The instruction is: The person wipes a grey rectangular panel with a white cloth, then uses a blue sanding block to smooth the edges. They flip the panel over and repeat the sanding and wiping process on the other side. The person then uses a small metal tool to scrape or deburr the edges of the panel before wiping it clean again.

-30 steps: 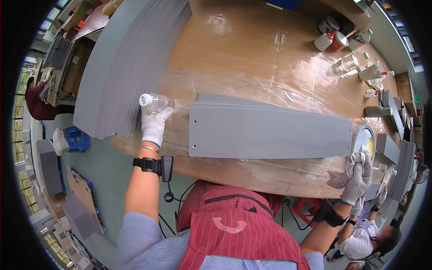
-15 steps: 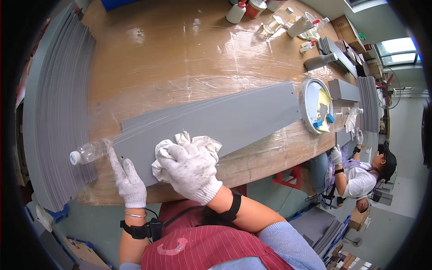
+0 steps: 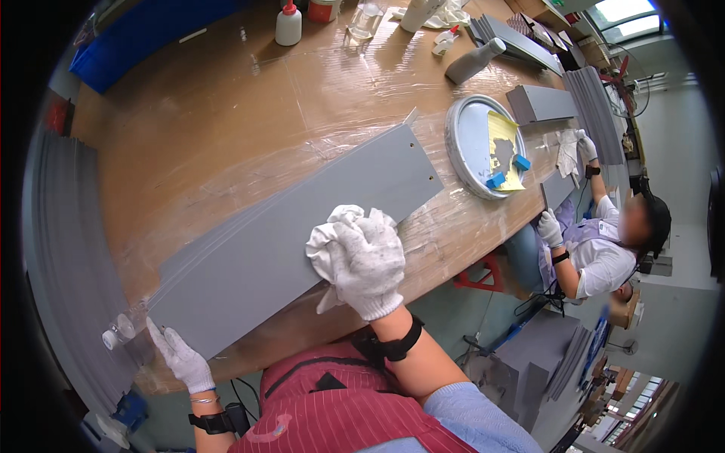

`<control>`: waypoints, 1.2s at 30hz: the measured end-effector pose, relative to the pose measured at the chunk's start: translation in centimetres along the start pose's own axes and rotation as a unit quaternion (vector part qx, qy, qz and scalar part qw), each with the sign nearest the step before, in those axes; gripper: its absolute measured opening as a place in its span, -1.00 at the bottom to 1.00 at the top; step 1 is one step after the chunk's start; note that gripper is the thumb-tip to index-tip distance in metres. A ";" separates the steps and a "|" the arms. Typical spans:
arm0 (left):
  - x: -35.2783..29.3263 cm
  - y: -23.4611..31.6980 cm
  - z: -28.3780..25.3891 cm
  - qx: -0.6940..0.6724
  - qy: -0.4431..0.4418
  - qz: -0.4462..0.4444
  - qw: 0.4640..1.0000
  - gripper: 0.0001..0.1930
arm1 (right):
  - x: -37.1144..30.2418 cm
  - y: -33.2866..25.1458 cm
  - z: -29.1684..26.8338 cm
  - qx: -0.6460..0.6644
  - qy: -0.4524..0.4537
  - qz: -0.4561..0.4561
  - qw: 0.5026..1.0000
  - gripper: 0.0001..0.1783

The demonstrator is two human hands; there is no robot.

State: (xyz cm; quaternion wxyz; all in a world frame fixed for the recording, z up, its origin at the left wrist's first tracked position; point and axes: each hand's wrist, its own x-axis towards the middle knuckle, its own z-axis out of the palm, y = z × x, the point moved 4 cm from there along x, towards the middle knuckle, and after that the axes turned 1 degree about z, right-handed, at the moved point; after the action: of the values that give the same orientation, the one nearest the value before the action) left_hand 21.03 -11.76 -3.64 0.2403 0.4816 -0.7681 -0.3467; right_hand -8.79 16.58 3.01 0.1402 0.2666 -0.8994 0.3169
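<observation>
A long flat grey panel with small holes at its far right end lies slanting across the table, on what looks like one or more similar panels. My right hand, in a stained white knit glove, is closed on a crumpled white cloth and presses it on the panel's near edge, right of the middle. My left hand, gloved alike, rests against the panel's near left end with fingers stretched out. Just beyond its fingertips a clear plastic bottle lies on its side.
Grey panels are stacked at the left. A round grey lid holds yellow paper and blue blocks. Beyond it are a grey bottle and a grey box-shaped piece. A white squeeze bottle stands at the back. At right, a co-worker handles a panel.
My right hand has slid the cloth rightward along the panel. My left hand stays at the panel's left end. The whole view has shifted and turned, and the panel appears more steeply slanted.
</observation>
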 end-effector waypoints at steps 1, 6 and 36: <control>0.0 0.0 0.1 -0.001 -0.006 0.002 1.000 -0.43 | 1.2 3.0 -1.2 -0.019 0.047 0.017 0.999 -0.67; 0.7 -0.7 -0.2 -0.006 -0.018 0.004 1.000 -0.44 | 4.0 11.2 -4.6 -0.102 0.142 0.109 0.979 -0.87; 0.1 -0.6 -0.2 0.010 0.018 -0.005 1.000 -0.49 | 9.0 21.4 -8.3 0.092 0.123 0.279 0.948 -0.80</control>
State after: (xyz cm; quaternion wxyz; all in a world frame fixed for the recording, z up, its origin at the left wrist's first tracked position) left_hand 21.46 -12.08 -3.92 0.2477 0.4939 -0.7648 -0.3313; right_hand -27.63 32.47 2.53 0.1309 -0.0247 -0.8805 0.4550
